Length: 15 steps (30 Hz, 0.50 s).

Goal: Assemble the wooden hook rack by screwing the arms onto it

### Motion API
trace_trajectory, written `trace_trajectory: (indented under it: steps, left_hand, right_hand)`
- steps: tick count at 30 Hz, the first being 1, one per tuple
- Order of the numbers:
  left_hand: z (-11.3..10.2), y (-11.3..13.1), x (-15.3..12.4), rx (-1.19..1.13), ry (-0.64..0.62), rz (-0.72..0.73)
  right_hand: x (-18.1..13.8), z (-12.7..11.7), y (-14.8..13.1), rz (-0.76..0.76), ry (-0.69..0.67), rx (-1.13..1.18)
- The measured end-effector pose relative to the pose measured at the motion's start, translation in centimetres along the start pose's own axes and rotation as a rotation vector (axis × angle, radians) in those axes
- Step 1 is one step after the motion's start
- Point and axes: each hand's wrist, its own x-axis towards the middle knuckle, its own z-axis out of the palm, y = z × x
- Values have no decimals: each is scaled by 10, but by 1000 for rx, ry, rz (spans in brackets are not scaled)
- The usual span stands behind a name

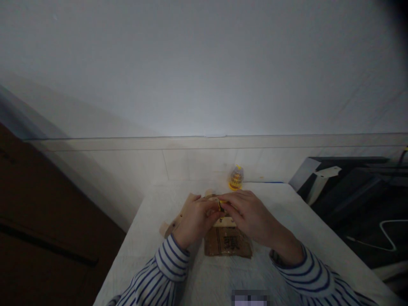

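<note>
My left hand (198, 217) and my right hand (251, 216) meet over the middle of the table. Both are closed, with the fingertips pinching a small yellow-and-black piece (220, 205), mostly covered by the fingers. Under the hands lies a pale wooden strip with holes (225, 222). Nearer to me is a flat brown packet with a dark printed character (228, 243). Partly behind my left hand, a longer light wooden piece with holes (176, 222) lies slanted on the table.
A clear cone-shaped container with a yellow base (236, 178) stands at the table's back edge by the wall. The table (153, 250) has a white cover. Dark equipment (357, 199) and a white cable (390, 244) are on the right; a dark brown panel (47, 229) is on the left.
</note>
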Motion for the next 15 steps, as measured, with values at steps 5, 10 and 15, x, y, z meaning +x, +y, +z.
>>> trace_trajectory:
  steps: [5, 10, 15]
  left_hand:
    - [-5, 4, 1, 22, 2, 38]
    - [-7, 4, 1, 15, -4, 103]
    - [-7, -2, 2, -12, -32, 144]
  right_hand:
    - [-1, 2, 0, 16, 6, -37]
    - [-1, 5, -2, 28, 36, -71]
    - [0, 8, -6, 42, 58, -111]
